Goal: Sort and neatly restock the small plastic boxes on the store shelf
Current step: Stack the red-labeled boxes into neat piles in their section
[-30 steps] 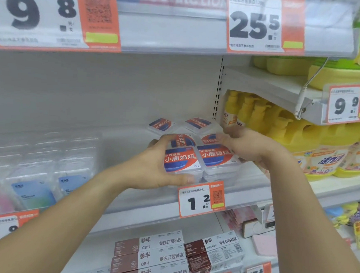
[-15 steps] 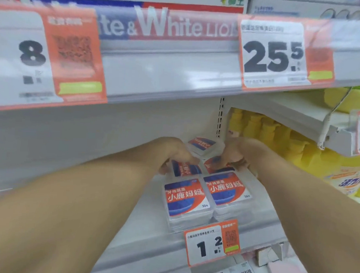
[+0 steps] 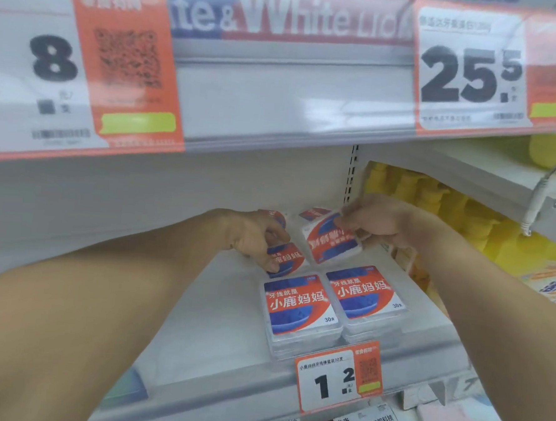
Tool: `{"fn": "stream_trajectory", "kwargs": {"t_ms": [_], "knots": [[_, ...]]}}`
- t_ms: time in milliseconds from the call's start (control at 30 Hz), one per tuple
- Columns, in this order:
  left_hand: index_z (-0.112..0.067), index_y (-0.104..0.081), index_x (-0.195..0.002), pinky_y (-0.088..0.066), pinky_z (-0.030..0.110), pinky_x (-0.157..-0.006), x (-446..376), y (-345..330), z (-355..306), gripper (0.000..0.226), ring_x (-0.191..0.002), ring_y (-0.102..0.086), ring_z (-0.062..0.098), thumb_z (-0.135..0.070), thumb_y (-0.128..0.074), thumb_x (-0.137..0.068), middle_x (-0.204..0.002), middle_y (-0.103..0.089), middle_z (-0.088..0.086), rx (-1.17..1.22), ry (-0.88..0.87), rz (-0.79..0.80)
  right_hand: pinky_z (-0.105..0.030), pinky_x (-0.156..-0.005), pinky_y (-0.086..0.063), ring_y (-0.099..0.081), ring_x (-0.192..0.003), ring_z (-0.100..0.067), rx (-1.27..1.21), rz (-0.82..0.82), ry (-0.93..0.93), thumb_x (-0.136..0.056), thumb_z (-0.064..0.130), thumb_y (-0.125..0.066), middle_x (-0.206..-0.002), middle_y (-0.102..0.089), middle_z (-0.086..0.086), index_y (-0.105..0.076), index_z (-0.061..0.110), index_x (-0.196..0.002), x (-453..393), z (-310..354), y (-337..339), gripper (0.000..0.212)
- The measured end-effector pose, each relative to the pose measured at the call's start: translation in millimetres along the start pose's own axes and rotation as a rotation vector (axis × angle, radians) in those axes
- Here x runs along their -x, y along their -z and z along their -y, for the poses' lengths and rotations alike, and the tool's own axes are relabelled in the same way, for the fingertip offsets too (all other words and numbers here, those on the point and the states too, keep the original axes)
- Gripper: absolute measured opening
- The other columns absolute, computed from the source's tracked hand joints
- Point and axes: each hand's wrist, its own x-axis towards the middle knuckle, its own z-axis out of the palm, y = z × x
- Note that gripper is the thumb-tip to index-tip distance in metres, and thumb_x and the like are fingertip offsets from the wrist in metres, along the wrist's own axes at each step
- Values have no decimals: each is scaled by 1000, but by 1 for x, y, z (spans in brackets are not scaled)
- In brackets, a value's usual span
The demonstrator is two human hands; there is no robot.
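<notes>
White shelf (image 3: 224, 324) carries stacked small plastic boxes (image 3: 300, 304)

A single head-worn camera looks forward and slightly down, close to the shelf (image 3: 217, 330), both forearms reaching in from the bottom corners, the upper shelf's edge overhead.

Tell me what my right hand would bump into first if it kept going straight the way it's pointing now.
The right hand points leftward across the shelf and already grips a tilted box. Carried straight on, that box would probably meet the left hand and the box under it, though depth is hard to judge.
</notes>
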Motion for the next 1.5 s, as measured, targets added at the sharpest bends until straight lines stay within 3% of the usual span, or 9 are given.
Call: {"fn": "stream_trajectory", "kwargs": {"t_ms": [167,433,633,900,1000,1100,1267,1367,1500], "knots": [[-36,-53,-132,-51,30,-93,7,5,11,58,-123,-49,21,-18,-77,-81,-139,-42,-2,133,57,101,-36,-85,-60,-57,-115,-25,283,174,-4,-88,27,-73,-143,-49,1,-41,36,-145,1,4,-11,66],[-11,-61,-129,-54,28,-91,11,-2,16,34,-108,-59,17,-10,-59,-95,-124,-60,2,199,38,74,-33,-83,-61,-69,-102,-20,489,292,18,-87,24,-74,-130,-61,2,-57,34,-131,1,3,-13,48],[-15,-60,-126,-56,26,-85,11,-11,10,47,-109,-60,17,-27,-75,-83,-124,-59,1,114,16,28,-22,-63,-59,-67,-97,-16,485,295,-15,-81,15,-80,-131,-61,0,-53,29,-137,0,-2,-13,64],[-13,-63,-115,-53,36,-89,17,-3,-5,36,-103,-60,19,-39,-63,-90,-117,-63,4,223,-77,-163,-27,-57,-60,-72,-78,-19,48,-272,133,-87,28,-74,-112,-66,-8,-49,10,-129,4,8,-7,52],[-9,-60,-119,-54,36,-93,18,0,-23,46,-104,-65,21,-44,-63,-89,-115,-67,8,622,-140,-181,-36,-65,-63,-73,-89,-25,-483,-160,154,-87,17,-75,-114,-65,-12,-39,14,-143,17,24,-14,67],[-13,-61,-112,-60,33,-77,17,0,-33,34,-94,-72,21,-26,-75,-83,-107,-71,8,919,-221,-189,-37,-80,-62,-75,-91,-21,-401,-11,186,-88,21,-72,-103,-74,-9,-62,9,-117,27,36,-18,33],[-22,-64,-108,-60,36,-80,16,7,-28,36,-94,-69,19,-26,-80,-77,-100,-72,-1,722,-264,-361,-19,-58,-54,-71,-79,-10,20,-191,321,-88,50,-67,-102,-71,4,-61,20,-112,41,35,-7,39],[-18,-68,-109,-60,34,-78,19,8,-32,42,-90,-67,19,-37,-81,-74,-99,-71,-1,527,-312,-396,-22,-59,-59,-67,-97,-18,131,-70,454,-87,41,-72,-126,-54,10,-35,41,-139,41,25,-8,64],[-17,-56,-125,-51,27,-81,17,2,-27,54,-97,-59,17,-43,-73,-81,-117,-61,0,18,-267,-425,-25,-56,-60,-66,-98,-21,214,-57,402,-91,16,-69,-126,-59,0,-45,34,-127,31,13,-7,47]]}}
